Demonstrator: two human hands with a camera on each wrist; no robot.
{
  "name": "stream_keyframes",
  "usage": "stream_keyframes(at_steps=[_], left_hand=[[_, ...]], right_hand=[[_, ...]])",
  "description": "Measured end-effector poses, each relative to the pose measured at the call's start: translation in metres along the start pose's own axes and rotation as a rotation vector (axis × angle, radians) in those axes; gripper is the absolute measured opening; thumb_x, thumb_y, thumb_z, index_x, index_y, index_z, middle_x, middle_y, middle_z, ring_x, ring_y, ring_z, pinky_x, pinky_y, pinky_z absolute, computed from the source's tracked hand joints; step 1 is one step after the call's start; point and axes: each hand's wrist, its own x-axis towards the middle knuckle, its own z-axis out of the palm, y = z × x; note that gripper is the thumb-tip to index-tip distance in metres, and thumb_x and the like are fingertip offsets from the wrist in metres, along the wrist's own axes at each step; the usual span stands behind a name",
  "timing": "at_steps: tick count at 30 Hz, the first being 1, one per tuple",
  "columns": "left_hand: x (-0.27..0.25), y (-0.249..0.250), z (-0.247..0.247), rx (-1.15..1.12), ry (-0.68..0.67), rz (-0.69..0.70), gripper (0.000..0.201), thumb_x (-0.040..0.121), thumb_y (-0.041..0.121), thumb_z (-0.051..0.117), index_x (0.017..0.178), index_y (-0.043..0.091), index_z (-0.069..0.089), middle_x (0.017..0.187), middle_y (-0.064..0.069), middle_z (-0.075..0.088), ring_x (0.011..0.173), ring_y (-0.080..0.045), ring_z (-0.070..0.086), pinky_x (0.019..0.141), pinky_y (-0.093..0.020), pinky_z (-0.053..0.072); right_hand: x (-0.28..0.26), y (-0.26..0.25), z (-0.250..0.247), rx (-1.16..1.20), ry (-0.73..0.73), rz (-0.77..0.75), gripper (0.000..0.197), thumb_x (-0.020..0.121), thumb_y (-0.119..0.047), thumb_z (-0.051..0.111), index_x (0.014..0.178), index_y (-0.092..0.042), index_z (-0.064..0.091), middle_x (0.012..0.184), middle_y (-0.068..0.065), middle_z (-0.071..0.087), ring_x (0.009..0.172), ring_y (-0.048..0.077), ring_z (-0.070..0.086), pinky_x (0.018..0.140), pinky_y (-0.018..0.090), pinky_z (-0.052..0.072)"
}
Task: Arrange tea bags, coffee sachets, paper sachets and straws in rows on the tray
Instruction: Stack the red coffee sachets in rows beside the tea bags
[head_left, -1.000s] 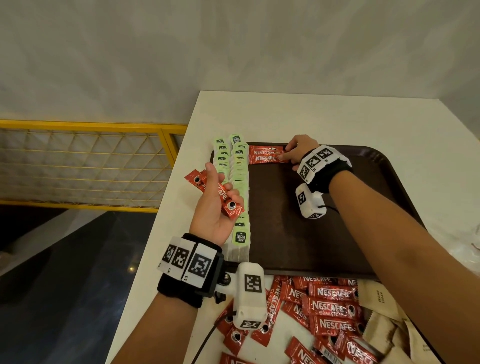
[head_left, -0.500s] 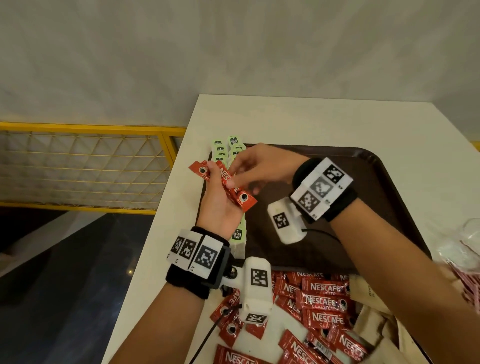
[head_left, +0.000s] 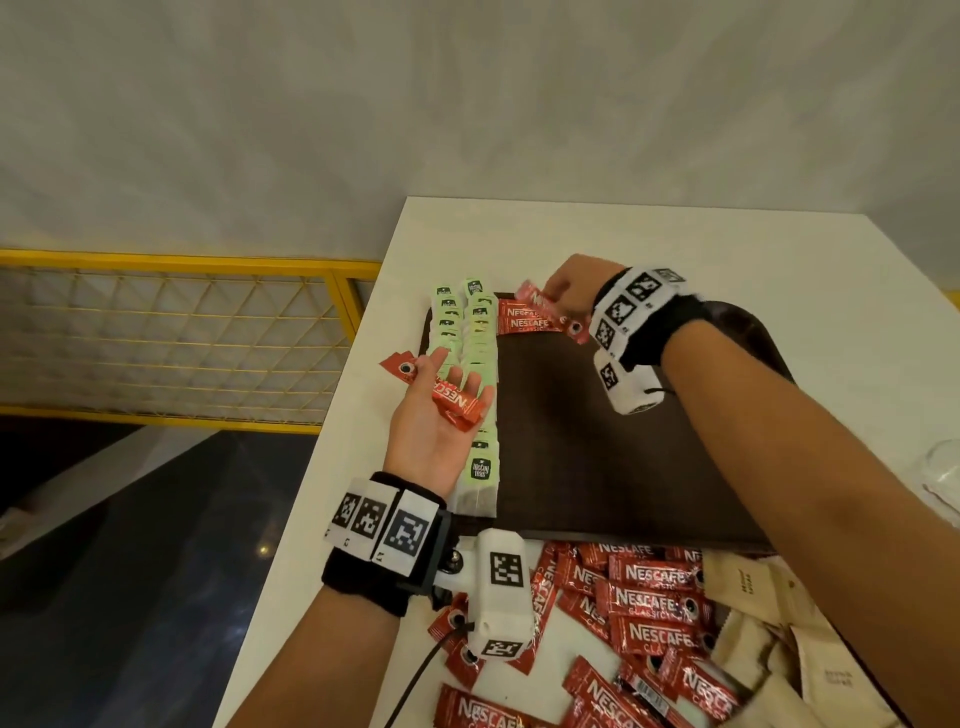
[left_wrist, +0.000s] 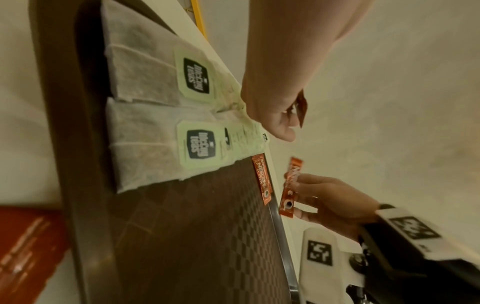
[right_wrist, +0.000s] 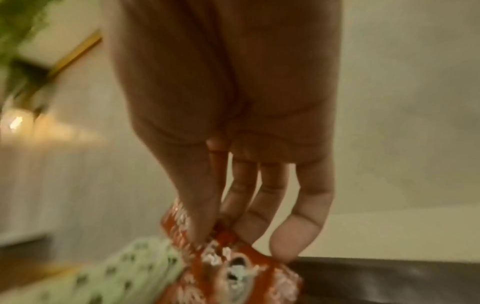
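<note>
Tabletop (head_left: 623, 244): white, carries the tray and the unsorted stock at my near edge, so supply sits within easy reach of both hands.

Tray (head_left: 597, 457): dark, mostly bare in the middle. Filling appears to run from its left side rightward.

Tea bags (head_left: 480, 364): two overlapped columns along the tray's left edge, tags up, running far to near. I judge this category done; it also gives a straight edge to butt the next rows against.

Loose pile (head_left: 649, 608): red coffee sachets, with tan paper sachets (head_left: 789, 623) just right of them, off the tray. No straws that I can make out.

Laid sachets (head_left: 524, 319): two, flat at the tray's far edge, left ends just beside the tea bags. Start of the coffee row.

Left hand (head_left: 431, 421): palm up beside the tea bags, fingers relaxed and extended, a few spare sachets (head_left: 454, 400) lying across them. Acts as a feeder, so the other hand need not return to the pile each time.

Right hand (head_left: 571, 286): over the far end of the tray, fingers (right_wrist: 197, 216) pinching one sachet (head_left: 550, 312) near its middle, tilted and above the laid pair. Not yet down. It looks bound for the slot beside those two, so it needs levelling and squaring first.
</note>
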Motion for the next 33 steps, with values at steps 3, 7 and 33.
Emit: stream_keyframes(at_steps=[3, 7, 33], left_hand=[[0.0, 0.003, -0.002, 0.0, 0.02, 0.015, 0.017, 0.096, 0.027, 0.049, 0.102, 0.014, 0.059, 0.082, -0.005, 0.055, 0.077, -0.016, 0.056, 0.084, -0.036, 0.049], [0.001, 0.01, -0.005, -0.003, 0.025, 0.028, 0.018, 0.095, 0.028, 0.051, 0.098, 0.014, 0.059, 0.078, -0.004, 0.055, 0.074, -0.015, 0.056, 0.086, -0.035, 0.048], [0.0, 0.002, 0.01, 0.097, -0.122, 0.027, 0.028, 0.095, 0.043, 0.041, 0.111, 0.028, 0.058, 0.108, -0.002, 0.061, 0.096, -0.016, 0.059, 0.078, -0.028, 0.049]], right_hand=[[0.013, -0.003, 0.015, -0.196, -0.044, -0.023, 0.026, 0.084, -0.004, 0.063, 0.109, -0.005, 0.068, 0.111, 0.012, 0.067, 0.104, 0.028, 0.061, 0.084, 0.029, 0.046], [0.026, -0.002, 0.026, -0.268, -0.044, -0.025, 0.021, 0.083, -0.004, 0.062, 0.103, 0.0, 0.068, 0.107, 0.016, 0.067, 0.1, 0.032, 0.063, 0.082, 0.033, 0.049], [-0.042, -0.047, 0.014, 0.332, -0.259, -0.368, 0.029, 0.085, -0.035, 0.065, 0.099, -0.01, 0.064, 0.084, -0.003, 0.063, 0.072, 0.004, 0.06, 0.067, 0.022, 0.052]])
